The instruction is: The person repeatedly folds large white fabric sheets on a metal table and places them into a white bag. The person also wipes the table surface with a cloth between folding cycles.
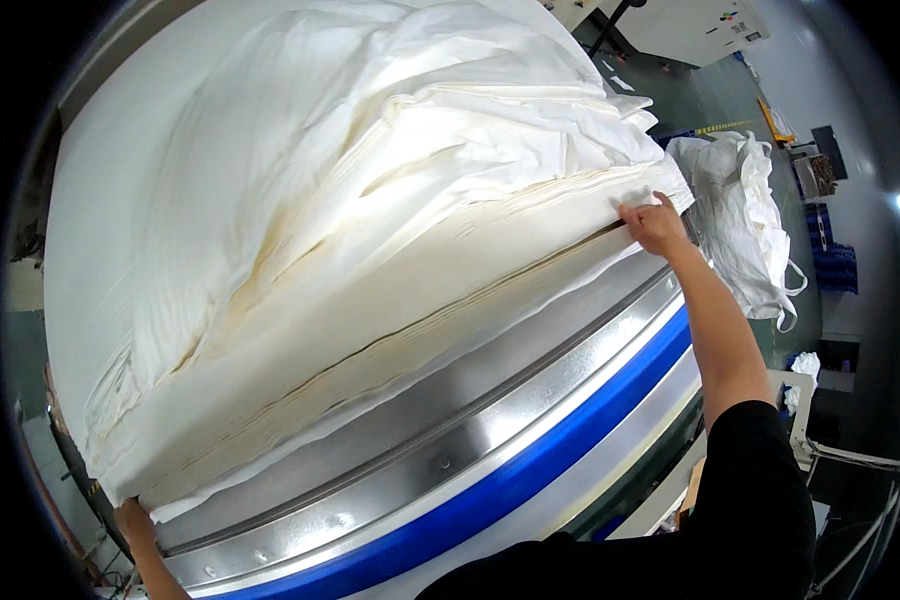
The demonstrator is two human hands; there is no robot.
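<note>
A thick stack of white fabric layers [410, 285] lies across a wide table, its front edge running slantwise from lower left to upper right. Loose, crumpled folds of the same white fabric [370, 120] are heaped over its back part. At the right end of the front edge, my right hand [658, 225] has its fingers closed on the upper layers, thumb and forefinger apart along the edge. Far to the left, my left hand [135, 522] grips the near corner of the fabric; its fingertips are partly hidden. A dark gap shows between upper and lower layers.
Along the table's front run a shiny metal rail [450, 445] and a blue strip [540, 460]. A large white sack [735, 215] with loop handles stands on the floor past the right end. A pale machine cabinet [685, 30] is at the back right, and metal tubing [870, 460] at lower right.
</note>
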